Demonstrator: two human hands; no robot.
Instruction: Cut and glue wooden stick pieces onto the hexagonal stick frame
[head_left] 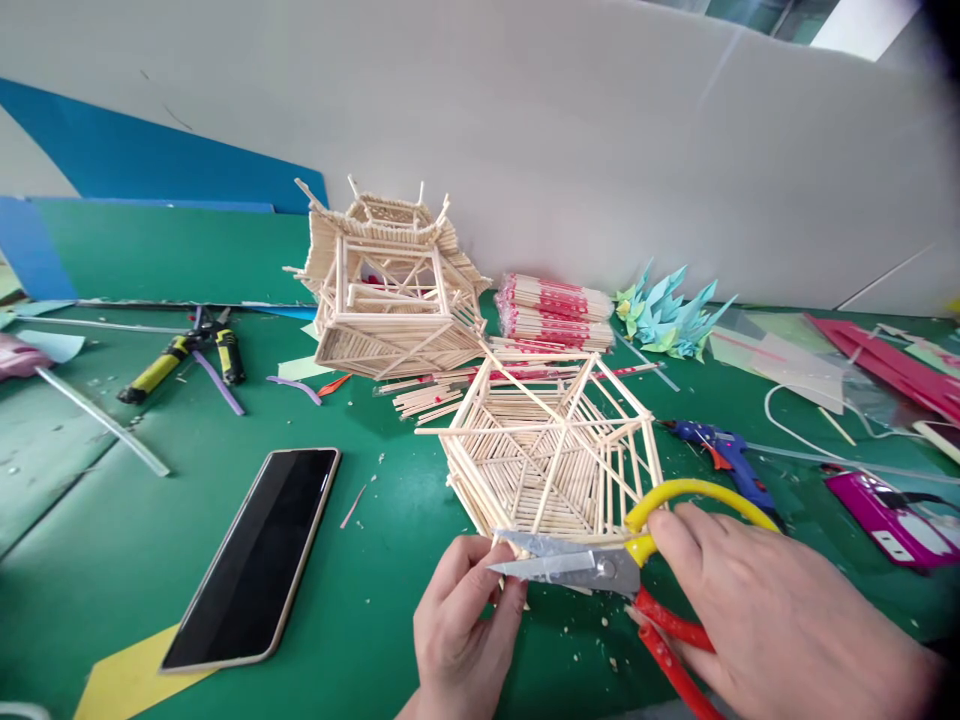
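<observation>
My right hand (757, 590) grips a pair of scissors (611, 570) with one yellow and one red handle. The blades are a little apart and point left, over the fingertips of my left hand (469, 610). The left fingers are closed in a pinch on a thin wooden stick (498, 541) at the near corner of a hexagonal stick frame (541, 455); how much of the stick they hold is hidden. Crossing sticks span the frame's top, above a base of closely laid sticks. Behind it stands a pavilion-like stick model (394, 285) with upturned roof corners.
Packs of sticks (555, 310) lie beside a blue-green paper ornament (671, 315). To the right are a blue glue gun (724, 455) and a magenta device (889, 520) with cords. On the left lie a phone (259, 555) and yellow-black pliers (161, 365). A grey panel borders the back.
</observation>
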